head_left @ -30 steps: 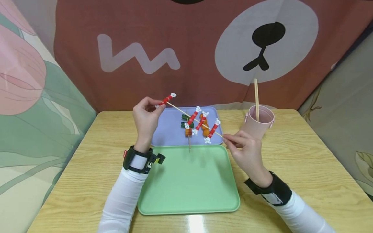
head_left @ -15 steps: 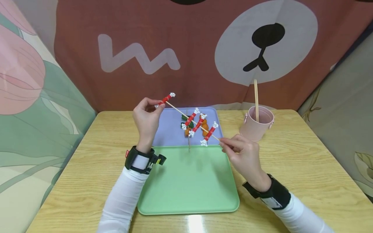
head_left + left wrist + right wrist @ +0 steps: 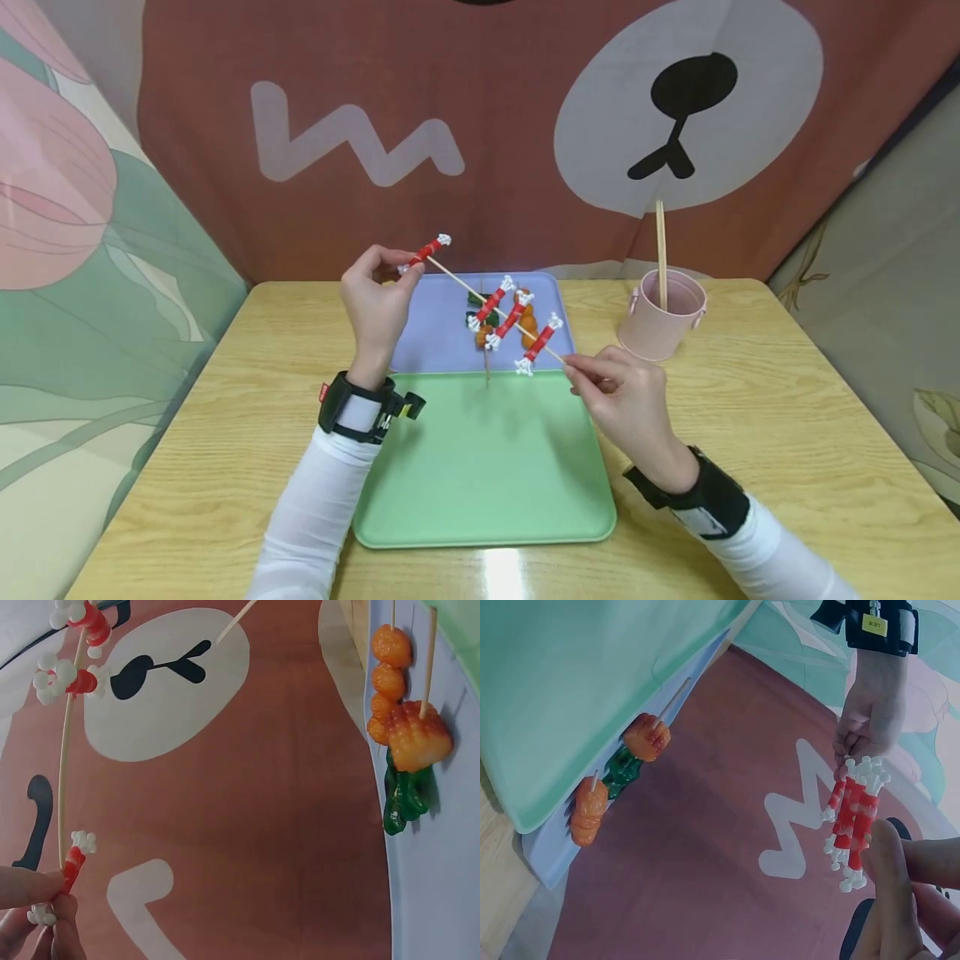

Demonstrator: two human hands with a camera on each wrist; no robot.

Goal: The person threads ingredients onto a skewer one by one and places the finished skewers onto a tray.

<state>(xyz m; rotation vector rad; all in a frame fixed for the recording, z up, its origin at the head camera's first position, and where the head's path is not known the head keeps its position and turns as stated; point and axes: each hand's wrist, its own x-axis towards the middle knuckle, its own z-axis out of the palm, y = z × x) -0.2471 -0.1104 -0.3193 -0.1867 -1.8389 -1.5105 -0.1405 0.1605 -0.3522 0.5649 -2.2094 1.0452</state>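
A wooden skewer (image 3: 456,278) slants between the two hands, above the trays. Three short red pieces with white knobby ends, one of them the middle piece (image 3: 513,321), are threaded along its right half. My left hand (image 3: 377,292) pinches another red piece (image 3: 431,249) of the same kind between thumb and fingers, at the skewer's upper left tip. In the left wrist view that red piece (image 3: 73,868) stands crosswise at the stick's end, partly hidden by fingers. My right hand (image 3: 628,400) pinches the skewer's lower right end, just beyond the last red piece (image 3: 541,343).
A lavender tray (image 3: 427,346) holds a skewer with green pieces and a scored orange piece (image 3: 420,735), plus one with orange balls (image 3: 391,646). In front lies a green tray (image 3: 483,475). A pink bucket (image 3: 652,333) with upright sticks (image 3: 662,254) stands at the right.
The right hand and the loaded skewer shifted slightly left and down early on, then held about still. The left hand keeps its pinch on the red piece in nearly the same place.
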